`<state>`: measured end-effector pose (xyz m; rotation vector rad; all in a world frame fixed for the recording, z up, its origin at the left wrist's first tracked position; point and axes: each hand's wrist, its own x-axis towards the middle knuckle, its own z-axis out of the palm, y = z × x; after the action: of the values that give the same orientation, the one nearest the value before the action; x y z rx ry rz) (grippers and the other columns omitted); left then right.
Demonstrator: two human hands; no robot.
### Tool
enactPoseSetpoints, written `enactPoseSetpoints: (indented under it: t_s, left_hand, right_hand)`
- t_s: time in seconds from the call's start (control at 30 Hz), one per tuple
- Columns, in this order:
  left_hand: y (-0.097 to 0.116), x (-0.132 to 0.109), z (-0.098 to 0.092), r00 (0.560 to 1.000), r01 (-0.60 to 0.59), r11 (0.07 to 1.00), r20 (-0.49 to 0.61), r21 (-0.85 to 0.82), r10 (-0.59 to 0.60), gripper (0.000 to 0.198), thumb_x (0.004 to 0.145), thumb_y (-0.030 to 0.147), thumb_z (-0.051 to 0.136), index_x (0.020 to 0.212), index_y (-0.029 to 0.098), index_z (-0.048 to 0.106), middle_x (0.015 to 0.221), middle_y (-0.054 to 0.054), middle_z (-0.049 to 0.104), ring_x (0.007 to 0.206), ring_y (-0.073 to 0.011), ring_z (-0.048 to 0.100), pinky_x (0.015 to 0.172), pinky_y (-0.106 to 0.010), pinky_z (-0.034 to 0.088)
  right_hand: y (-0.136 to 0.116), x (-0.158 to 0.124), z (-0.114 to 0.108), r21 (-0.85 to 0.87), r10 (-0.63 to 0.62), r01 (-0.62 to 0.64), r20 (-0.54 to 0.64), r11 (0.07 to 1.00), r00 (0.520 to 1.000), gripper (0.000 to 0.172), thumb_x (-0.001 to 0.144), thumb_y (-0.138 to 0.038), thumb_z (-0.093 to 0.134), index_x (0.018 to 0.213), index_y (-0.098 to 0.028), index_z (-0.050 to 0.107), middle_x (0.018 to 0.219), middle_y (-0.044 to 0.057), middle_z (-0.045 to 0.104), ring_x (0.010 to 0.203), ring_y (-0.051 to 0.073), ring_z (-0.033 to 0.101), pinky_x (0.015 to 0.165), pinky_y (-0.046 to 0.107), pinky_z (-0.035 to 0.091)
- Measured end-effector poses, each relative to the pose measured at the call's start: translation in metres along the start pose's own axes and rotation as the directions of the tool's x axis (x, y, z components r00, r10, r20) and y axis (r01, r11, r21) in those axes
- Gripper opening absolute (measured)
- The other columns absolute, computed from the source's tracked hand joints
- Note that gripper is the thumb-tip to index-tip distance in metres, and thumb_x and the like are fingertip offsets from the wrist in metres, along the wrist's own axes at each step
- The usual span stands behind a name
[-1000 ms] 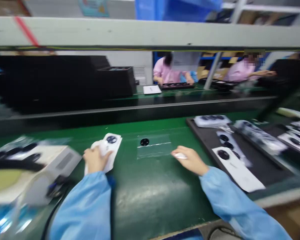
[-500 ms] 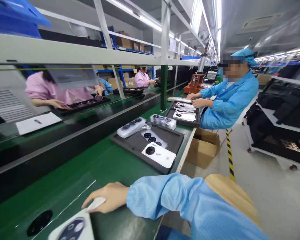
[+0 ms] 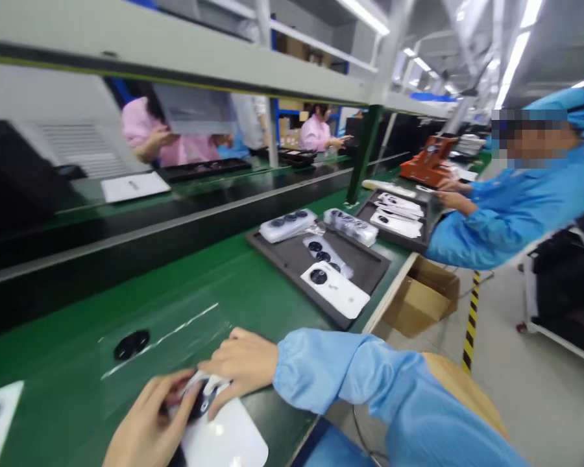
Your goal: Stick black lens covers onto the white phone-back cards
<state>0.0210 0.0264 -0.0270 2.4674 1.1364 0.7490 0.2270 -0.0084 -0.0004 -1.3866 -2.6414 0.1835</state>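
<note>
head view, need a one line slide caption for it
Left hand and right hand on a white panel at a green bench, dark tray beyond.

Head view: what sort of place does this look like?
Probably a factory assembly line: a white panel being handled at a long green workbench, a dark tray of parts, and a co-worker in blue at the same bench.

Low over the bench point(image 3: 246, 292), near its front edge, the left hand point(image 3: 148, 421) bends its fingers toward its thumb. The right hand point(image 3: 246, 363) meets it, knuckles up, thumb lowered; the right arm point(image 3: 340, 373), blue-sleeved and gathered at the wrist, crosses the bench's edge.
</note>
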Motion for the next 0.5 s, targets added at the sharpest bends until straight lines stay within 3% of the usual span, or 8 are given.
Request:
enactPoseSetpoints:
  t_s: [0.1, 0.17, 0.3, 0.5]
  left_hand:
    - [0.014, 0.016, -0.01, 0.992, -0.043, 0.992, 0.117, -0.121, 0.057, 0.024, 0.09, 0.039, 0.052, 0.089, 0.019, 0.065, 0.08, -0.004, 0.065, 0.068, -0.0178, 0.064, 0.062, -0.028, 0.052]
    - [0.017, 0.023, -0.013, 0.988, 0.025, 0.99, 0.154, -0.142, -0.003, 0.018, 0.089, 0.033, 0.054, 0.086, 0.019, 0.064, 0.079, -0.002, 0.063, 0.068, -0.016, 0.063, 0.065, -0.027, 0.051]
    - [0.01, 0.031, -0.012, 0.973, 0.121, 0.974, 0.216, -0.19, -0.078, 0.008, 0.084, 0.023, 0.06, 0.082, 0.017, 0.065, 0.077, 0.0, 0.062, 0.066, -0.011, 0.062, 0.066, -0.022, 0.05]
    - [0.007, 0.032, -0.02, 0.962, 0.127, 0.968, 0.265, -0.218, -0.067, 0.006, 0.081, 0.02, 0.062, 0.084, 0.016, 0.066, 0.08, -0.001, 0.064, 0.068, -0.0103, 0.063, 0.067, -0.02, 0.051]
  right_hand:
    - [-0.004, -0.006, 0.004, 0.03, 0.004, -0.003, -0.016, 1.0, 1.0, 0.073, 0.085, -0.072, 0.045, 0.122, -0.01, 0.054, 0.102, 0.009, 0.068, 0.096, 0.023, 0.058, 0.084, 0.037, 0.035]
    - [0.0, -0.008, 0.005, 0.079, -0.002, 0.003, -0.015, 0.997, 1.0, 0.079, 0.085, -0.071, 0.046, 0.129, -0.006, 0.05, 0.104, 0.014, 0.066, 0.098, 0.027, 0.055, 0.085, 0.04, 0.035]
    - [0.015, -0.009, 0.005, 0.193, -0.075, 0.071, 0.016, 0.979, 0.997, 0.086, 0.077, -0.07, 0.059, 0.137, -0.009, 0.046, 0.098, 0.01, 0.063, 0.092, 0.026, 0.054, 0.083, 0.039, 0.037]
    - [0.022, -0.012, 0.005, 0.241, -0.084, 0.078, 0.014, 0.967, 0.996, 0.085, 0.078, -0.067, 0.061, 0.14, -0.011, 0.043, 0.097, 0.011, 0.061, 0.091, 0.026, 0.052, 0.083, 0.04, 0.038]
